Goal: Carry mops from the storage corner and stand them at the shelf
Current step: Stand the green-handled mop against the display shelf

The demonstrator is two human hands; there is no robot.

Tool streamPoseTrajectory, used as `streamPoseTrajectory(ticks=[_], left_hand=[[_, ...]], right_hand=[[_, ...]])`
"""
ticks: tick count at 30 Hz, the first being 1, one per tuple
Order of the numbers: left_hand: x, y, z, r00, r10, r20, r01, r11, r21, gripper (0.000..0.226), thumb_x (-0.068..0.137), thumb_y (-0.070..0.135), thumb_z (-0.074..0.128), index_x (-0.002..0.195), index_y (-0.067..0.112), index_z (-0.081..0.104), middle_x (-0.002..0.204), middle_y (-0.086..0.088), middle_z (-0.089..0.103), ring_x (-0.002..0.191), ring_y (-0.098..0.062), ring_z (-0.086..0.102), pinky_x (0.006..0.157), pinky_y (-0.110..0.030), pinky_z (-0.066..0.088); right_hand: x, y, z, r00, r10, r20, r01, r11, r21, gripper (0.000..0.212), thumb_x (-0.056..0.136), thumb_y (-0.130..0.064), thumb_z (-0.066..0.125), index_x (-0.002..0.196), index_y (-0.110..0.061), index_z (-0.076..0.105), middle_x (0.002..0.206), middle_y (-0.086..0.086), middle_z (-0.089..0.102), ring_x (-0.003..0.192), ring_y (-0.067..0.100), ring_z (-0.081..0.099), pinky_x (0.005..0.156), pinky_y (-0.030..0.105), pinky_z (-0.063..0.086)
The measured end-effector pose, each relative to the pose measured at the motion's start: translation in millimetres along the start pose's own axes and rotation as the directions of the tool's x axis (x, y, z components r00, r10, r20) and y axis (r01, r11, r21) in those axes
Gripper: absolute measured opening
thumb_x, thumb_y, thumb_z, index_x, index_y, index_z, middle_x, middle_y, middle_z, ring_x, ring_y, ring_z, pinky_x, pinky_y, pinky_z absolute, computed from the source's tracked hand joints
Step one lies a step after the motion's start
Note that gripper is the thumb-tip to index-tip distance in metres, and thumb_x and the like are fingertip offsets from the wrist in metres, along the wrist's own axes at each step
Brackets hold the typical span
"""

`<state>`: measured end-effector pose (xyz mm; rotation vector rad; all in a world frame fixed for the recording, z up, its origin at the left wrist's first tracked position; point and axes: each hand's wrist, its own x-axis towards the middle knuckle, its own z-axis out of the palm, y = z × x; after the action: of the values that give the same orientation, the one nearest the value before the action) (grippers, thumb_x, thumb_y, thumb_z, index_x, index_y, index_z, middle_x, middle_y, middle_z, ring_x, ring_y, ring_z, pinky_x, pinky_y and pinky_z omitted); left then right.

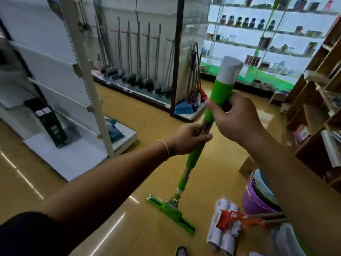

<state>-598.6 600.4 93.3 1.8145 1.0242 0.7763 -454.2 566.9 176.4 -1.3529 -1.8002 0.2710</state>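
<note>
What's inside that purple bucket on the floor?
The purple bucket holds what looks like a nested stack of other buckets or basins, only their rims showing. Anything deeper is hidden by the right forearm and the stack.

Mop held upright at the middle of a shop aisle

The mop (191,159) is held between both hands, the right hand (238,119) above the left hand (188,139), its head on the floor (151,141). A shelf (60,74) stands to the left, brooms (138,58) are racked behind, buckets (258,196) lie to the right.
</note>
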Motion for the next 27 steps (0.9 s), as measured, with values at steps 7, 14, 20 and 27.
streamPoseTrajectory(ticks=[7,14,20,27], left_hand=[[110.3,-11.5,-41.6,0.99,-0.109,-0.09,0.104,0.993,-0.058,0.008,0.089,0.021,0.068,0.083,0.017,0.067,0.082,0.001,0.065,0.084,-0.014,0.063,0.088,-0.038,0.055],[186.2,-13.0,-76.2,0.974,-0.144,-0.172,0.14,0.989,-0.038,0.009,0.087,0.017,0.07,0.083,0.009,0.069,0.083,-0.005,0.067,0.081,-0.015,0.065,0.076,-0.028,0.055],[245.8,-20.6,-106.4,0.951,-0.132,-0.278,0.134,0.991,-0.014,0.023,0.084,0.021,0.073,0.092,0.0,0.07,0.084,-0.007,0.069,0.083,-0.02,0.068,0.08,-0.035,0.057],[316.6,-47.7,-141.2,0.942,-0.112,-0.317,0.113,0.993,-0.015,0.025,0.084,0.023,0.073,0.092,0.0,0.071,0.088,-0.011,0.073,0.084,-0.021,0.071,0.081,-0.037,0.059]], right_hand=[[111.1,59.1,24.9,0.999,-0.032,-0.005,0.032,0.983,0.179,0.01,0.093,-0.035,0.066,0.092,-0.028,0.059,0.078,-0.01,0.063,0.074,0.006,0.062,0.06,0.024,0.044],[201.1,99.2,45.1,0.994,-0.104,0.035,0.092,0.966,0.243,0.009,0.094,-0.034,0.065,0.094,-0.03,0.057,0.078,-0.013,0.061,0.074,0.001,0.061,0.065,0.027,0.049],[274.2,114.9,63.3,0.989,-0.136,0.064,0.111,0.948,0.299,0.009,0.095,-0.032,0.063,0.094,-0.026,0.057,0.078,-0.009,0.058,0.072,0.007,0.059,0.063,0.026,0.046],[348.6,139.1,99.2,0.99,-0.132,0.044,0.114,0.952,0.284,0.008,0.096,-0.03,0.062,0.097,-0.022,0.059,0.079,-0.008,0.059,0.07,0.004,0.059,0.061,0.024,0.048]])
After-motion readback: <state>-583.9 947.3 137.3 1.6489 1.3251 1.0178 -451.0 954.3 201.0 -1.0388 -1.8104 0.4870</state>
